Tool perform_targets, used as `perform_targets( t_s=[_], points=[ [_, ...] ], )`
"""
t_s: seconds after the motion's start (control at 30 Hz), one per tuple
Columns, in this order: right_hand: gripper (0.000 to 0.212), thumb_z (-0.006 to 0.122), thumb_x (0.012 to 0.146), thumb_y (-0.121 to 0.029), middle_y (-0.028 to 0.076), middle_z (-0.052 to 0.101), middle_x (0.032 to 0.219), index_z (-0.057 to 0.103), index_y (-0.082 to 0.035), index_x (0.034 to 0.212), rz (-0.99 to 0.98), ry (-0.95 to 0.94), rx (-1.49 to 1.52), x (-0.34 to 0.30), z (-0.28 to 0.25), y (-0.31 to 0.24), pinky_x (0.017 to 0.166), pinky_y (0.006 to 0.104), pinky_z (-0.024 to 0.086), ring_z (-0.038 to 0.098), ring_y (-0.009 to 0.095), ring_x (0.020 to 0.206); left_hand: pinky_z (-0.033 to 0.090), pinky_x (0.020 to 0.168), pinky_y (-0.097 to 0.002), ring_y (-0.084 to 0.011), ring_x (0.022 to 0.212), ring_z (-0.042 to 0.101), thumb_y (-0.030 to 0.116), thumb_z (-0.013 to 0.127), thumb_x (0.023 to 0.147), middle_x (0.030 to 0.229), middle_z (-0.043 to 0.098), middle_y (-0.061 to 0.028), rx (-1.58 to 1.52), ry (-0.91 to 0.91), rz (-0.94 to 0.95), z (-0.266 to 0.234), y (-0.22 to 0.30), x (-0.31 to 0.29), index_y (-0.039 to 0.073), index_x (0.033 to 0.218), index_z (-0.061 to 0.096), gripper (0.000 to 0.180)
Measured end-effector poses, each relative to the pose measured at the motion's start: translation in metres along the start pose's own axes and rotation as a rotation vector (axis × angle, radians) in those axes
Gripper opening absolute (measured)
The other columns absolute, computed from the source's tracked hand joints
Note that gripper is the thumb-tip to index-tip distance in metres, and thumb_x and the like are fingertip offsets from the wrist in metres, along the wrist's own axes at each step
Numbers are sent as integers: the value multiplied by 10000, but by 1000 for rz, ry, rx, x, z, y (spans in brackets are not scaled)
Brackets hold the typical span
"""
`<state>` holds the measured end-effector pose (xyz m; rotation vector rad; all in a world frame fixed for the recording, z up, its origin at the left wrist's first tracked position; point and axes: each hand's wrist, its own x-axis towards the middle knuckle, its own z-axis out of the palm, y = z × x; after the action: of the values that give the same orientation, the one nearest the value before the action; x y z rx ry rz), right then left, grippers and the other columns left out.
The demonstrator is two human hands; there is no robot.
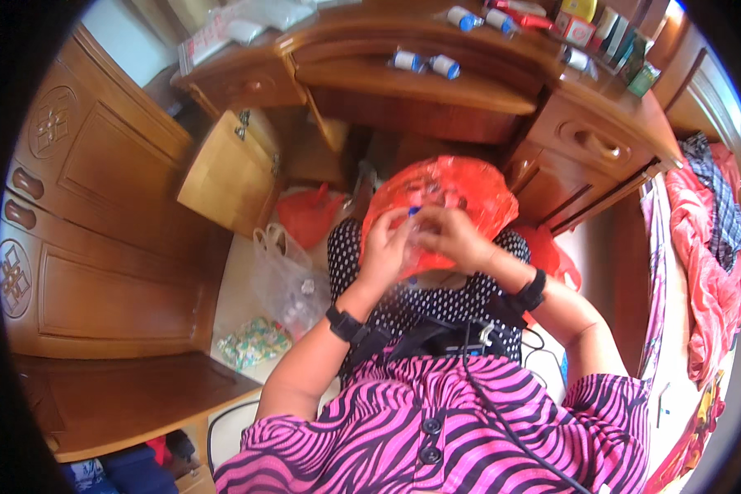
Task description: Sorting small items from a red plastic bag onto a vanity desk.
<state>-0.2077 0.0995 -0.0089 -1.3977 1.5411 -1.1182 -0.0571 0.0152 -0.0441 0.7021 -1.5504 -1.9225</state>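
In front of me, above my lap, my left hand and my right hand meet with their fingers curled around a small item with a blue end. The fingers cover most of this item, so its full shape is hidden. Directly beyond and beneath both hands, a crinkled red plastic bag spreads open over my knees. Some small things show blurred inside it, too unclear to name. Black bands circle both wrists.
A curved wooden desk stands ahead, bearing small white-and-blue cylinders and boxes. Its cabinet door hangs ajar at left. A clear plastic bag and another red bag lie on the floor. Clothes are heaped at right.
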Motion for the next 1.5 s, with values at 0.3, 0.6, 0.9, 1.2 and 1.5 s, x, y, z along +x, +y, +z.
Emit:
perform_targets(
  t_s=[0.3,0.6,0.9,1.2,1.5],
  points=[
    [139,606,940,-193,-32,612,749,627,-59,913,177,114,427,-11,-11,14,581,194,430,546,43,653,471,623,-210,-70,724,610,151,681,890,837,665,-15,-50,-129,-43,-3,7,-11,1,1212,564,374],
    [161,580,964,-181,-5,631,777,616,-37,903,160,216,543,-18,-2,21,586,206,446,548,54,642,525,733,-248,-102,795,645,149,615,936,909,675,-35,-165,-76,-213,-3,2,-21,24,1002,644,144],
    [153,672,844,-98,53,653,834,653,13,946,-34,171,37,-17,9,-1,752,292,497,621,128,809,464,642,-216,-71,702,579,50,576,932,818,651,-24,81,-156,-178,-2,6,-24,-17,1026,634,129],
    [81,637,866,-76,-5,618,775,642,5,867,104,163,234,-12,10,28,678,252,478,556,67,738,488,685,-212,-58,747,597,106,619,929,849,669,-10,63,-165,-150,-2,5,-26,3,940,653,109],
    [134,635,892,-107,10,648,823,641,26,911,102,153,244,-10,15,26,721,252,494,582,72,787,476,650,-213,-58,707,572,115,588,948,793,639,-10,209,-156,28,-1,0,-22,5,914,637,125]
  ],
)
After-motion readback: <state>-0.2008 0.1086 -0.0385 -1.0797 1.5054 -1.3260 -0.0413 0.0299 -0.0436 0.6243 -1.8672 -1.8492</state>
